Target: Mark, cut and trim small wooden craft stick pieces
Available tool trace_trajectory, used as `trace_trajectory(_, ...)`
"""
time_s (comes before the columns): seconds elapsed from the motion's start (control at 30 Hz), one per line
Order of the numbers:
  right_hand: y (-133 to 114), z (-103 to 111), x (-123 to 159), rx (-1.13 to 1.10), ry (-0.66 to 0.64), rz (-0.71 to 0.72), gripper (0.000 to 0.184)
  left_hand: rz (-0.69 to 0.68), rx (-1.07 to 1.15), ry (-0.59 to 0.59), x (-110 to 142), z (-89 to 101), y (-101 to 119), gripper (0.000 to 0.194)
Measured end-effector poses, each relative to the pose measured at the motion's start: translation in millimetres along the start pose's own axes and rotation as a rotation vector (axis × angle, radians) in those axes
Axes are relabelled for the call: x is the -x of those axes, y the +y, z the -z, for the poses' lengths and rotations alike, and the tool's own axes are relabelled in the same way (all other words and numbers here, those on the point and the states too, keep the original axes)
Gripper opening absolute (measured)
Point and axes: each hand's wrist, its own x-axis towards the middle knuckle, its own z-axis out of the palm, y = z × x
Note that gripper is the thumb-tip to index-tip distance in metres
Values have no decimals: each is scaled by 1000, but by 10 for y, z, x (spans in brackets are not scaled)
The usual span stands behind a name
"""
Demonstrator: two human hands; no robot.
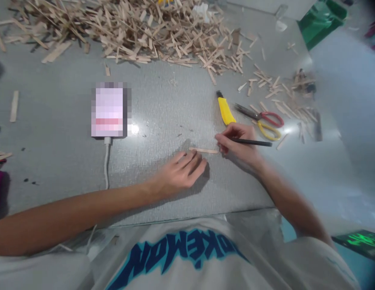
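Observation:
A slim, flat wooden craft stick (205,151) lies crosswise in front of me. My left hand (186,169) is at its left end, fingers bent down onto it with the thumb mostly hidden. By the right end is my right hand (237,143), its fingers closed around a thin black pen (254,142) whose back end points right. The pen's tip is hard to make out. Just beyond the right hand lies a yellow-handled cutter (225,110). Beside it are scissors (260,117) with one red and one yellow handle.
A large heap of wooden sticks (163,32) covers the table's far side, with loose pieces scattered right. A phone-like device (109,108), blurred out, lies left with a white cable (106,165) running toward me. A green bin (322,22) stands at the far right.

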Motion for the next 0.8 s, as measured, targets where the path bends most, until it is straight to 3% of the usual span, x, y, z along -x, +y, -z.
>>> trace_trajectory(0.27,-36,-139,112,-31,-223,-128,41,-1,-61,-2,-36,72,60,24)
trace_trajectory(0.8,13,-275,171,186,-224,15,50,-16,-100,-95,-77,126,69,29)
